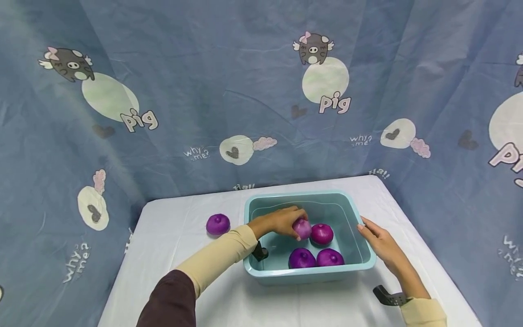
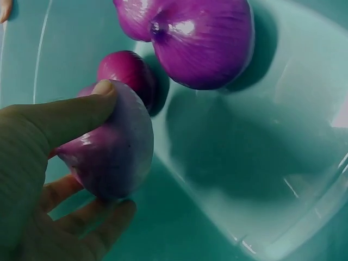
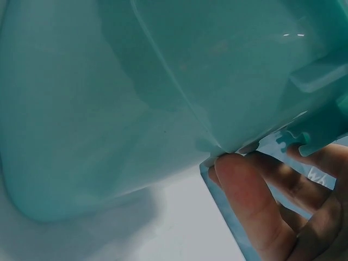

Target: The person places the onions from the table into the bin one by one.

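My left hand reaches into a pale blue plastic basin and grips a pale purple onion. In the left wrist view the thumb lies across this onion, with the fingers below it. Right beside it in the basin is a redder onion. Two darker purple onions sit side by side along the near wall. My right hand holds the basin's right rim, its thumb and fingertips at the edge. The right wrist view shows the thumb against the plastic.
Another purple onion lies on the white-covered table, left of the basin. A blue curtain printed with pigs hangs behind the table and along its sides. Each wrist wears a dark camera band.
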`<control>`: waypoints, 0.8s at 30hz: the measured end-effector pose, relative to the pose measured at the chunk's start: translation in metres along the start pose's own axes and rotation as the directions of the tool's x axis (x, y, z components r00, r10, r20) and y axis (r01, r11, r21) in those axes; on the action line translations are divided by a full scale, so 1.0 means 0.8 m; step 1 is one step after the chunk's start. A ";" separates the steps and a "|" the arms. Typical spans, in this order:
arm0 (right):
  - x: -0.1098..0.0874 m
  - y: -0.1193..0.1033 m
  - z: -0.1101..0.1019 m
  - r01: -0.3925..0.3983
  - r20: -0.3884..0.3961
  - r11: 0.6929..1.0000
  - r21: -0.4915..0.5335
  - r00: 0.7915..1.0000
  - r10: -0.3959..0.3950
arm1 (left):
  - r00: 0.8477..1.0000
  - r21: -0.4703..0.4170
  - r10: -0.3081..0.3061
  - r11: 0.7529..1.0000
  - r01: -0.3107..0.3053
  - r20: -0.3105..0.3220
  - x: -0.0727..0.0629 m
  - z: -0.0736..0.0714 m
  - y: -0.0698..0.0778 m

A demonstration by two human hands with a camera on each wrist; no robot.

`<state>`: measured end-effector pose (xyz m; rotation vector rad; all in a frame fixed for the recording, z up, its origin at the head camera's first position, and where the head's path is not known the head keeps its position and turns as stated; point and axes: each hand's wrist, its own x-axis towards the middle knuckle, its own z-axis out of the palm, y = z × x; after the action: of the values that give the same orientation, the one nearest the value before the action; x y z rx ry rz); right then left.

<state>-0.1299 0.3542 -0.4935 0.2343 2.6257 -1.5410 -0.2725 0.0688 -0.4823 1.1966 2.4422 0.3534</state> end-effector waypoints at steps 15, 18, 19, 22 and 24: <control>0.002 0.002 -0.002 0.005 -0.012 1.000 -0.004 1.000 -0.005 | 0.996 0.046 -0.002 0.999 -0.002 0.084 0.015 0.012 0.006; 0.004 0.002 -0.002 0.015 -0.012 1.000 0.000 1.000 -0.015 | 0.995 0.052 -0.017 0.999 0.012 0.099 0.017 0.014 0.008; 0.004 0.002 -0.002 0.017 -0.013 1.000 0.001 1.000 -0.017 | 0.994 0.053 -0.021 0.998 0.016 0.104 0.018 0.014 0.008; 0.004 0.004 -0.002 0.015 -0.018 1.000 0.006 1.000 -0.015 | 0.993 0.058 -0.028 0.998 0.022 0.116 0.021 0.015 0.009; 0.004 0.004 -0.002 0.014 -0.020 1.000 0.011 1.000 -0.014 | 0.992 0.062 -0.031 0.998 0.024 0.122 0.023 0.017 0.010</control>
<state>-0.1324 0.3577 -0.4962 0.2336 2.6402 -1.5659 -0.2713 0.0892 -0.4955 1.1724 2.3757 0.1928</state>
